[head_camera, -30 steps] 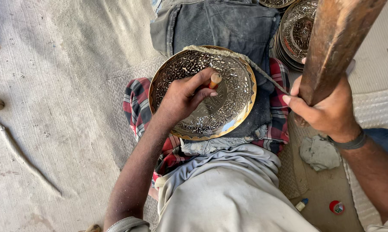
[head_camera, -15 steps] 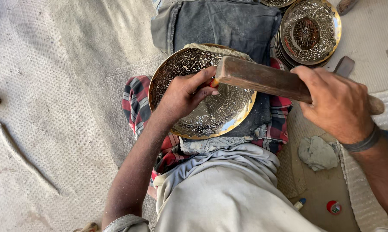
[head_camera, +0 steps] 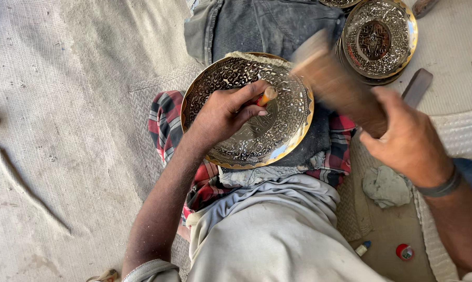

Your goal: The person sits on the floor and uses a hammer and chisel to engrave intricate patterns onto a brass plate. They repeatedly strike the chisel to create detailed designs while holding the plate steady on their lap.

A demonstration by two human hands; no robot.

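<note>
Left hand: our left hand (head_camera: pixel 223 112) rests on the engraved brass plate (head_camera: pixel 278 130), fingers curled tight around a small punch (head_camera: pixel 266 97) with an orange shaft, its tip pressed to the metal near the plate's middle.
Right hand: our right hand (head_camera: pixel 408 138) is closed in a fist around the handle of a wooden mallet (head_camera: pixel 335 83); the mallet head is blurred, seemingly mid-swing, above the plate's upper right rim.
Plate: round, gold-rimmed, densely patterned, lying tilted on our lap over a red checked cloth (head_camera: pixel 165 122) and dark denim (head_camera: pixel 267 23).
Stack: more finished plates (head_camera: pixel 380 36) sit at the top right edge of the floor mat (head_camera: pixel 63 130), just beside the mallet.
Nearby: a crumpled grey rag (head_camera: pixel 386 185) and a small red cap (head_camera: pixel 404 251) lie on the ground to our right.
Wrist: a dark band (head_camera: pixel 441 187) circles our right wrist.
</note>
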